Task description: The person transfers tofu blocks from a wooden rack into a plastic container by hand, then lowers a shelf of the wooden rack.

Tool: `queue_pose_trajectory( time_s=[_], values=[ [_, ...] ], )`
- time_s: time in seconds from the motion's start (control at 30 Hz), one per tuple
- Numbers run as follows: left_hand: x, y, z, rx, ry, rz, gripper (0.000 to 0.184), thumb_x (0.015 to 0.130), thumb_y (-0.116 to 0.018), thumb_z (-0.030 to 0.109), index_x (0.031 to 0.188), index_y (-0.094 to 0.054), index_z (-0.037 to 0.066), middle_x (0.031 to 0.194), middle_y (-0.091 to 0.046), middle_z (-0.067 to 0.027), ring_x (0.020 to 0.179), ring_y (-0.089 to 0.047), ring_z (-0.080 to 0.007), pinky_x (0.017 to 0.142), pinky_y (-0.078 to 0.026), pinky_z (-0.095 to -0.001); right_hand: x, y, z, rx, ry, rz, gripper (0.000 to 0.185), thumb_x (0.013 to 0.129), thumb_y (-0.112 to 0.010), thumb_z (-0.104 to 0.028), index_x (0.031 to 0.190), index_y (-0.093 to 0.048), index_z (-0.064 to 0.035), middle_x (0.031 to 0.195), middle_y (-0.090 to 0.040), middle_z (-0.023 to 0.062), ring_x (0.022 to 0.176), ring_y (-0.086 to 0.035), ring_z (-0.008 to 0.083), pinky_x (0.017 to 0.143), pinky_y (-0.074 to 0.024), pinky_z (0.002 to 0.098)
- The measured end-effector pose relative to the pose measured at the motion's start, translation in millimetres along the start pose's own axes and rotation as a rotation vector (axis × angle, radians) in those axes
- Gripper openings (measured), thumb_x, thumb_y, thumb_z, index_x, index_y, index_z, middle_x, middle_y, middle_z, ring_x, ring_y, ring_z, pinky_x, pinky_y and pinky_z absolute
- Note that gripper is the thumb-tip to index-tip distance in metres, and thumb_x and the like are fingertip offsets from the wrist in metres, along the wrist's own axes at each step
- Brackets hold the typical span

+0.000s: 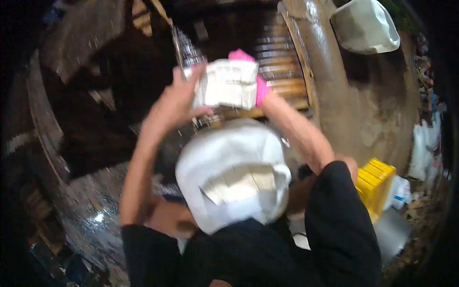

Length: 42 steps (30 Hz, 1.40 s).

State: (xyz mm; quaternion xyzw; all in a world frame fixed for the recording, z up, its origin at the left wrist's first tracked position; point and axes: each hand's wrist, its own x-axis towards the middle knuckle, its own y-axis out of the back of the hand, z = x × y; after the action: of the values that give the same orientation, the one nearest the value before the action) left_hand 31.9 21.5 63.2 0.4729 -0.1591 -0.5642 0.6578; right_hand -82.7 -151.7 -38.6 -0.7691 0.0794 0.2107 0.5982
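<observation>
A slab of white blocks (pixel 228 87), scored into pieces and looking like tofu, is held up in front of me between both hands. My left hand (pixel 184 93) is bare, its fingers and thumb spread around the slab's left end. On the far right side my right hand (pixel 262 90), in a pink glove, grips the slab; most of its fingers are hidden behind it. Just below, close to my body, stands a white plastic container (pixel 224 138) with a cut-open top. More cream-white blocks (pixel 241 182) lie inside it. Motion blurs the hands slightly.
A slatted wooden rack (pixel 282 67) lies beyond my hands, beside dark wet boards. Another white container (pixel 366 26) stands at the far right. Near my right elbow is a yellow crate (pixel 375 184), with white plastic bags (pixel 425 143) farther right. The floor is wet.
</observation>
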Motion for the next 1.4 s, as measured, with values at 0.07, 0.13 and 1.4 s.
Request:
queue_pose_trajectory(
  time_s=[0.07, 0.13, 1.4],
  values=[
    [-34, 31, 32, -0.053, 0.006, -0.007, 0.112, 0.058, -0.087, 0.028, 0.145, -0.018, 0.018, 0.127, -0.039, -0.0225, 0.104, -0.057, -0.0414, 0.091, -0.047, -0.0472, -26, -14, -4, -0.101, 0.066, 0.089, 0.056, 0.082, -0.044, -0.049, 0.108, -0.061, -0.0028, 0.105, -0.066, 0.0151, 0.094, -0.064, 0.0294, 0.086, -0.0505, 0.0394],
    [-69, 37, 26, -0.328, -0.142, 0.094, 0.11, 0.062, -0.081, 0.042, 0.146, -0.016, 0.014, 0.131, -0.039, -0.0199, 0.103, -0.057, -0.0324, 0.09, -0.047, -0.0442, -56, -32, -11, -0.22, 0.079, 0.137, 0.055, 0.082, -0.045, -0.048, 0.108, -0.062, -0.0028, 0.105, -0.066, 0.0152, 0.094, -0.064, 0.0297, 0.086, -0.0504, 0.0395],
    [-158, -39, -75, -0.358, -0.096, 0.579, 0.052, 0.082, -0.066, 0.025, 0.126, -0.048, 0.003, 0.121, -0.052, -0.0158, 0.108, -0.054, -0.0344, 0.09, -0.044, -0.0381, -115, -19, 172, -1.792, -0.525, 0.908, 0.045, 0.084, -0.046, -0.04, 0.1, -0.065, -0.003, 0.103, -0.065, 0.0186, 0.096, -0.062, 0.0346, 0.088, -0.0475, 0.0415]
  ],
)
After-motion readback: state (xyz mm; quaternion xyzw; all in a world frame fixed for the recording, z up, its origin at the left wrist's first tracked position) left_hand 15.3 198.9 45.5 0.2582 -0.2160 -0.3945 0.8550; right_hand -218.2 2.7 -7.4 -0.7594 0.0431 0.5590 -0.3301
